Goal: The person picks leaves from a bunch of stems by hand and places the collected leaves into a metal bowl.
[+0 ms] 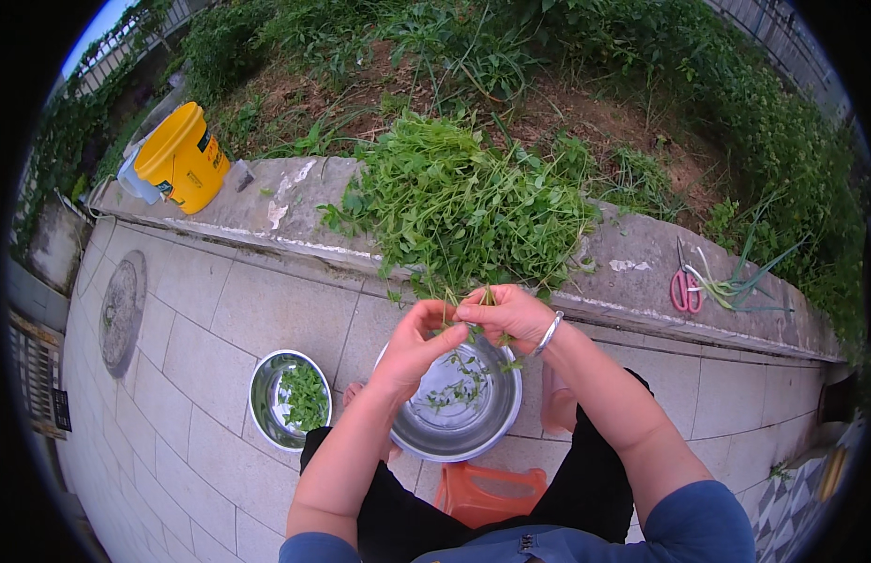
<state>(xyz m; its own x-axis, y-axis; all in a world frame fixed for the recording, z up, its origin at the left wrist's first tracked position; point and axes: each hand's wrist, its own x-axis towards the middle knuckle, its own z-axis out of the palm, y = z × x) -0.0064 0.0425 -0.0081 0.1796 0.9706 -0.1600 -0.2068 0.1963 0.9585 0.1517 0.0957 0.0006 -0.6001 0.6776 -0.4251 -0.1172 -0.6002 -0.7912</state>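
My right hand (505, 317), with a silver bangle at the wrist, grips a few leafy green stems (489, 295) whose leaves hang below the fingers. Against its fingertips, my left hand (421, 345) pinches at a thin stem; the exact contact is partly hidden. Both hands are above a large stainless steel basin (505, 415), in which a few loose sprigs (456, 387) lie. Just beyond my hands, a big heap of leafy greens (470, 204) covers part of the concrete ledge (316, 204) and hangs over its front edge.
Left of the large basin, a smaller steel bowl (260, 401) holds picked leaves (303, 397). On the ledge are a yellow bucket (182, 162), pink-handled scissors (685, 288) and spring onions (738, 288). An orange plastic stool (477, 500) shows between my legs. Planted soil (583, 112) lies behind the ledge.
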